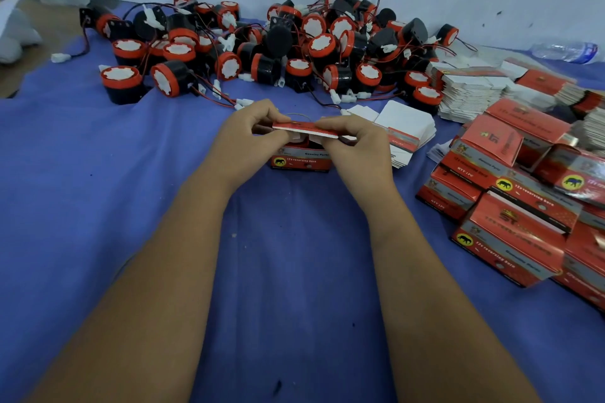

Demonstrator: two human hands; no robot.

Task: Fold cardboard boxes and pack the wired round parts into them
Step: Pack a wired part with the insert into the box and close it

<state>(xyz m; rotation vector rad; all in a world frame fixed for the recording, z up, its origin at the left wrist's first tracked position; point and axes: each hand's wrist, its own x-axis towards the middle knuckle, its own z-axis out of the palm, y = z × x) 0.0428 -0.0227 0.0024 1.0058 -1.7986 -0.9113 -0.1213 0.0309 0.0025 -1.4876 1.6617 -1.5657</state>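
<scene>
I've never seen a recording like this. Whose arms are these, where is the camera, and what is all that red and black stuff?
No machine here: a person wears a camera on the head, looking down at both bare hands. The left hand and right hand pinch the lid flap of a red box on the blue cloth. Behind lies a pile of wired round parts. To the right sit flat unfolded boxes and finished boxes.

L hand (244,137) & R hand (352,141) pinch the lid flap (304,128) of a red box (301,160) on the blue cloth (98,190). Behind: pile of round parts (294,42) w/ wires. Right side: packed boxes (523,199), flat boxes (468,91).
</scene>
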